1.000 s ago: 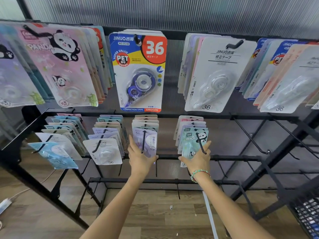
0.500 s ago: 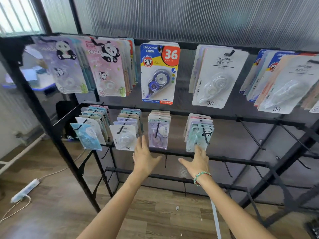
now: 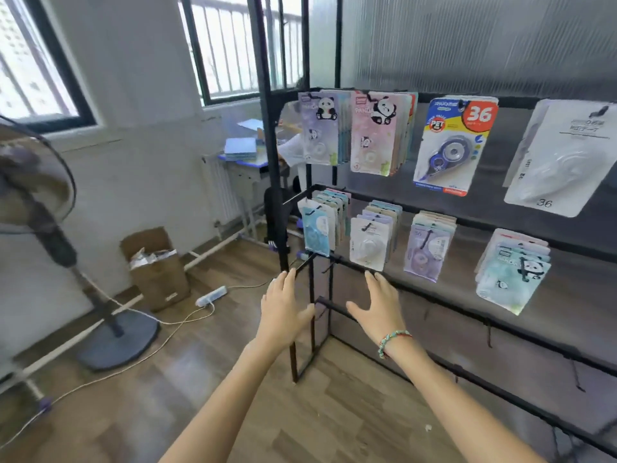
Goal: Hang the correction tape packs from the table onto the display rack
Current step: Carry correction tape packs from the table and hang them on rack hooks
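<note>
Hands, left (image 3: 283, 312) and right (image 3: 380, 309), spread and empty near the rack (image 3: 434, 297). Correction tape packs (image 3: 369, 243) hang on hooks; judged light, stiff card, best pinched beside the top hole.

Single head view, looking forward-down, angled toward left end of display rack (image 3: 337, 262) close ahead; floor, window wall left.

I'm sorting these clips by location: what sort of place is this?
Probably a mock shop set up in a plain room, not a real store: a black display rack hung with correction tape packs, beside a standing fan and a cardboard box on the wooden floor.
</note>
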A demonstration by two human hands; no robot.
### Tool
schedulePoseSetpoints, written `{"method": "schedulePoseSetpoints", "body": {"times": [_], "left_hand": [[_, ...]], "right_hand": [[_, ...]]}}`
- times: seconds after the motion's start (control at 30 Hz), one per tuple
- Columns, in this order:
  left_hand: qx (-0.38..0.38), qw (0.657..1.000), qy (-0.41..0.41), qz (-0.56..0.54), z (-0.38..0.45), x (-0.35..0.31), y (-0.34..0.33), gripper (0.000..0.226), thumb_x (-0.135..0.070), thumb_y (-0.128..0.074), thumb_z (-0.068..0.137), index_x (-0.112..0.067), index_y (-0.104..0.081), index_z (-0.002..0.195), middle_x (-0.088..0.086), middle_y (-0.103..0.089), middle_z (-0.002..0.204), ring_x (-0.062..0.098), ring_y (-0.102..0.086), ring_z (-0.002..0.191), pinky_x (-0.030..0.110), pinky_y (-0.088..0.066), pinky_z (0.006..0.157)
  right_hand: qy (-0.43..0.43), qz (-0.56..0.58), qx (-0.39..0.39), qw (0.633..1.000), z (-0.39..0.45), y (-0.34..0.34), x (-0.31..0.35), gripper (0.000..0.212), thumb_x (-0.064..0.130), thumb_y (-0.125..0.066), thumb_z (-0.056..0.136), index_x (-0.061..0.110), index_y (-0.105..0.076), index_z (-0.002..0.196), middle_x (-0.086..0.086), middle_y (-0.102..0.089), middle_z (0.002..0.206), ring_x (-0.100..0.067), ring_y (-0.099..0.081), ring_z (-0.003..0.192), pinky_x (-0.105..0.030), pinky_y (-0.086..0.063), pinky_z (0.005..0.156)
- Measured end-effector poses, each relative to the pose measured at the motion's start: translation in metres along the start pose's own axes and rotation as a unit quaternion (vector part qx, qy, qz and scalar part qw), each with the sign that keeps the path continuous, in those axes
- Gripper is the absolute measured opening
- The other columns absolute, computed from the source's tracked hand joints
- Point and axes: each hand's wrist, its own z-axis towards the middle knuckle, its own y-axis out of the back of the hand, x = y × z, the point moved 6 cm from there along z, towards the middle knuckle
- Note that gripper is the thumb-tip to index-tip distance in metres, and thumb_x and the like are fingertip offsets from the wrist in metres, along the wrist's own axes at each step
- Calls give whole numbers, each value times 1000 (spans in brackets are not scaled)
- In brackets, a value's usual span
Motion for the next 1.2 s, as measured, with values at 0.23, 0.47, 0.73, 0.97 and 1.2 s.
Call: {"method": "schedulePoseSetpoints", "body": {"times": [0.23,0.47,0.73,0.97,1.2], "left_hand": [[-95,987,128,4,-57,128,126,72,-30,-64,89,-8,-30,149,6,-39,149,21,-33,139,33,-28,112],[-180,950,254,26,-137,274,258,70,-26,-63,89,-8,-30,149,9,-38,151,23,-33,139,35,-28,113],[-265,900,346,24,-238,403,377,70,-27,-62,91,-11,-28,150,5,-35,153,23,-33,140,37,-26,115],[-300,869,392,19,-270,481,424,70,-28,-62,92,-13,-27,150,5,-34,153,21,-29,142,41,-26,117],[-306,856,416,22,-236,560,464,71,-28,-61,92,-12,-26,151,7,-34,153,22,-29,142,39,-26,116]], "right_hand": [[120,-14,77,990,-8,-86,141,72,39,-57,91,16,-22,150,-4,-17,157,-26,-18,141,-33,-16,116],[221,31,145,964,-44,-197,329,72,35,-60,89,16,-26,149,-9,-16,157,-27,-19,141,-33,-18,114],[321,40,216,921,-108,-309,494,70,32,-57,91,15,-24,150,-8,-15,157,-27,-18,142,-30,-18,113],[355,33,257,898,-122,-385,576,67,31,-56,92,14,-24,150,-9,-16,156,-26,-17,142,-31,-18,113],[373,27,277,885,-86,-458,650,67,31,-56,93,15,-25,150,-10,-15,157,-26,-16,143,-32,-19,114]]}}
